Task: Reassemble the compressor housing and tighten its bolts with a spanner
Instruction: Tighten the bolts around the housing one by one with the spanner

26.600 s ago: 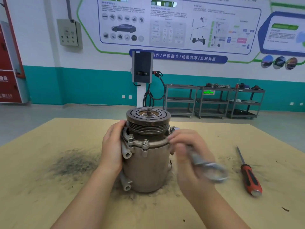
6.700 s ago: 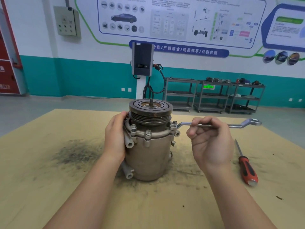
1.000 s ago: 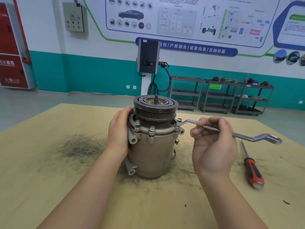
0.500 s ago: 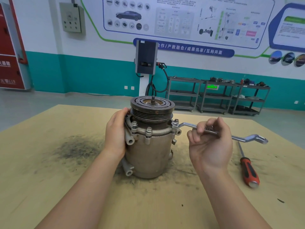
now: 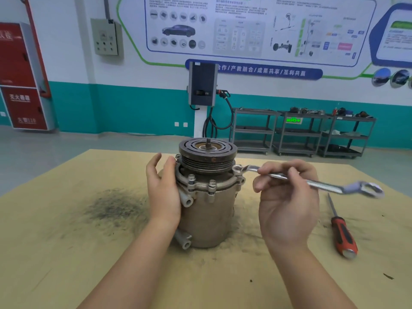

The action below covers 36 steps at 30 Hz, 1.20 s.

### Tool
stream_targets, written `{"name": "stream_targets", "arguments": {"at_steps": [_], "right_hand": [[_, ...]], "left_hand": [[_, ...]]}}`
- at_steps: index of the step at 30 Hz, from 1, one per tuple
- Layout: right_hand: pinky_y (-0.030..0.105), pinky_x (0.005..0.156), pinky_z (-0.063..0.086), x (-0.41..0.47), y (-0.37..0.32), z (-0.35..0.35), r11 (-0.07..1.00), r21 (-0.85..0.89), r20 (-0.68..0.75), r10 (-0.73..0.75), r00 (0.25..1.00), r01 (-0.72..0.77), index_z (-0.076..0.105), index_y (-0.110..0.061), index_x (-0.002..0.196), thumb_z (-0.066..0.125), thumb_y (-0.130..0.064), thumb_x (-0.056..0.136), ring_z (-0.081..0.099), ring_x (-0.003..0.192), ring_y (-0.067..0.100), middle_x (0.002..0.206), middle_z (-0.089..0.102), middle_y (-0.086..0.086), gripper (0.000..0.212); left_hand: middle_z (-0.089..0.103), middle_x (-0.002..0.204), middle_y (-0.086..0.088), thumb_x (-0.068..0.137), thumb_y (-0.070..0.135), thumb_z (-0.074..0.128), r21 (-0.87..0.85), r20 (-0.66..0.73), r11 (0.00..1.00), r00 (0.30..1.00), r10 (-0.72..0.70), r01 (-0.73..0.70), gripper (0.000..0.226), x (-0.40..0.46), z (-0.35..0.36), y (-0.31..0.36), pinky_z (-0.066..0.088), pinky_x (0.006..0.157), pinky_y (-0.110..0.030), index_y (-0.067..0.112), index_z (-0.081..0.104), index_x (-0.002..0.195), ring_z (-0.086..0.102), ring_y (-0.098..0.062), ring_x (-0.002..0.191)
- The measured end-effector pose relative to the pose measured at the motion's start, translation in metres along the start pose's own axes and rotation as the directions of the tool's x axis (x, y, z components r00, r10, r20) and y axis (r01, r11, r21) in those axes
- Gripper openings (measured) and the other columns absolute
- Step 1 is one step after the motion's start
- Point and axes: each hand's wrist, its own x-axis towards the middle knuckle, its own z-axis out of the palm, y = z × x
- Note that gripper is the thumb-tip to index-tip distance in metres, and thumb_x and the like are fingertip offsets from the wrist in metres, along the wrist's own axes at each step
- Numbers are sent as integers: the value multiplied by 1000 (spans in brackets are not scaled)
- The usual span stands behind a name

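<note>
The right hand (image 5: 287,197) pinches the spanner (image 5: 312,182) lightly, its grip loose, so the ring may slip off the bolt (image 5: 237,168) on the compressor (image 5: 207,197) while the flat left hand (image 5: 162,188) braces it.

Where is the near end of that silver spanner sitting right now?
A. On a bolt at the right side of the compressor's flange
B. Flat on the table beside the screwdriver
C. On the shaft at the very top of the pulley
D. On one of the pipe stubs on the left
A: the spanner, gripped by the right hand, has its ring end on a bolt at the right of the compressor flange.
</note>
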Motion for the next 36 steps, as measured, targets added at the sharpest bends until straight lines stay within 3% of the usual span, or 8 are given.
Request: {"name": "stream_targets", "arguments": {"at_steps": [4,14,19,22,26,29,32,36], "right_hand": [[22,48,41,10,1,-2,946,177,-67,287,955,-272,49,-11,86,29,-2,95,47,42,20,61,61,14,24],[20,45,36,21,1,-7,953,146,-232,293,928,-265,50,-10,92,29,0,93,42,41,17,57,58,10,23],[21,45,35,25,4,-12,941,168,-304,332,893,-293,48,-9,93,29,0,94,41,42,18,58,57,9,22],[22,45,37,24,6,-14,953,102,-301,302,904,-284,47,-11,90,28,0,95,44,42,18,58,59,8,23],[21,46,40,13,9,-12,988,-94,-248,94,964,-121,44,-13,87,27,2,96,46,42,21,59,62,9,24],[22,47,39,13,6,-10,988,-107,-225,81,971,-107,45,-13,86,28,2,95,44,41,22,58,60,10,25],[22,43,35,28,3,-16,949,77,-286,314,906,-304,47,-11,85,31,0,94,40,38,20,55,55,8,22],[22,41,33,29,9,-18,929,179,-307,364,879,-323,48,-11,82,32,-2,93,36,39,18,54,48,7,22]], "left_hand": [[69,93,8,103,35,49,62,-79,997,995,56,-51,27,-32,1,6,43,59,-4,30,37,127,66,1,81],[59,114,-12,97,38,42,254,-236,918,901,365,-305,43,-64,26,8,50,85,-38,8,48,128,58,-29,102],[54,112,-5,99,43,45,306,-212,908,909,359,-288,52,-67,36,10,46,94,-46,1,50,130,55,-31,106],[58,105,-7,94,55,37,189,-154,956,954,256,-226,51,-60,22,7,50,85,-23,14,43,123,59,-6,99],[56,92,7,105,35,42,171,-216,974,959,185,-150,17,-17,2,14,36,63,-1,20,49,100,52,17,74],[60,98,13,103,45,41,221,87,974,996,34,-52,26,11,0,16,39,74,-11,23,56,106,55,11,88],[69,115,14,91,62,40,243,464,969,882,-80,-39,57,18,-8,9,45,94,-21,24,61,127,61,2,110],[70,98,30,74,54,50,228,545,967,838,-29,-115,62,22,-17,2,40,73,3,23,57,127,59,22,93]]}}
